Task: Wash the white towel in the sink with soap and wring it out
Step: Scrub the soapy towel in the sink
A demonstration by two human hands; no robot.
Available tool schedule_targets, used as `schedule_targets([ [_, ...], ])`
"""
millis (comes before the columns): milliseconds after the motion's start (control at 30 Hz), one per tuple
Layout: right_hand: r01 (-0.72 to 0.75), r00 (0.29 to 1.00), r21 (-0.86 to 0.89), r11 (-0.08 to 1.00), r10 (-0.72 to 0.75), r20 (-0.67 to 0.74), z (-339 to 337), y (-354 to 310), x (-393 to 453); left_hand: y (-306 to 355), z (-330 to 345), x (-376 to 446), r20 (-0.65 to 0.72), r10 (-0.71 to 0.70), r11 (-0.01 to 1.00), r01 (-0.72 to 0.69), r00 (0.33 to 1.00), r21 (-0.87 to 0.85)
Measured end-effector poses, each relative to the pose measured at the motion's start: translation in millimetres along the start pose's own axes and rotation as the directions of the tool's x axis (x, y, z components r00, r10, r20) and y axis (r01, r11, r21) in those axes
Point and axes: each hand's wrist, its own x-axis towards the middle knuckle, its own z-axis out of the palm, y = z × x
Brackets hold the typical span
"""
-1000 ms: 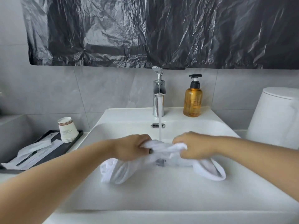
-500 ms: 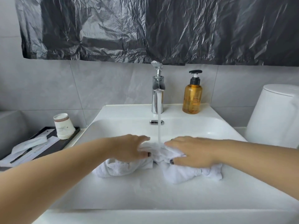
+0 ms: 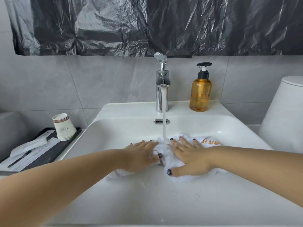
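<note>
Pressing towel (image 3: 172, 158) flat mid-sink (image 3: 131, 202), left hand (image 3: 141, 157) and right hand (image 3: 190, 158) lying fingers spread, water (image 3: 164, 115) running between them, bare basin lying toward front edge.

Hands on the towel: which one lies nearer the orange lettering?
The right hand. The towel's orange lettering shows just beyond its fingers; the left hand lies across the water stream.

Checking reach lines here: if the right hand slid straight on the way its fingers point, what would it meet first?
The right hand points toward the back of the sink; past the towel under it, probably the back wall, though depth is unclear.
</note>
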Motion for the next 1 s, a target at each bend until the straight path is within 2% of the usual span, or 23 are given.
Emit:
schedule_targets([
  [100,0.084,0.991,0.147,0.986,-0.066,-0.120,-5,8,-2,0,-6,-4,-0.087,-0.066,0.932,0.030,0.994,-0.362],
  [133,0.102,0.979,0.236,0.966,-0.056,-0.197,-9,11,-4,2,-9,-6,-0.091,-0.105,0.889,0.053,0.990,-0.455],
  [167,0.092,0.967,0.311,0.946,-0.010,-0.255,-13,16,-7,4,-14,-8,-0.094,-0.139,0.879,0.080,0.986,-0.470],
  [200,0.058,0.957,0.349,0.935,0.047,-0.287,-16,19,-9,7,-18,-11,-0.098,-0.158,0.899,0.102,0.983,-0.426],
  [267,-0.054,0.956,0.319,0.946,0.141,-0.257,-19,20,-10,12,-21,-16,-0.088,-0.178,0.908,0.129,0.980,-0.399],
  [367,-0.119,0.965,0.296,0.948,0.181,-0.191,-24,12,-6,19,-22,-24,-0.023,-0.227,0.893,0.199,0.974,-0.403],
  [433,-0.107,0.966,0.340,0.934,0.179,-0.188,-26,9,-6,21,-26,-29,0.021,-0.229,0.906,0.221,0.973,-0.361],
  [500,-0.070,0.965,0.356,0.932,0.153,-0.213,-34,5,-17,25,-33,-35,0.049,-0.178,0.927,0.184,0.983,-0.327],
  [600,0.029,0.929,0.381,0.924,0.116,-0.351,-47,5,-38,29,-41,-42,0.043,-0.117,0.955,0.124,0.992,-0.268],
  [767,0.161,0.855,0.493,0.855,0.128,-0.502,-65,20,-69,23,-62,-57,-0.160,-0.063,0.945,0.007,0.985,-0.327],
  [933,0.265,0.804,0.606,0.750,0.175,-0.568,-87,23,-86,30,-87,-68,-0.388,0.010,0.949,-0.131,0.922,-0.287],
  [1000,0.321,0.761,0.618,0.718,0.192,-0.619,-96,22,-89,33,-94,-71,-0.455,0.004,0.937,-0.162,0.891,-0.309],
])
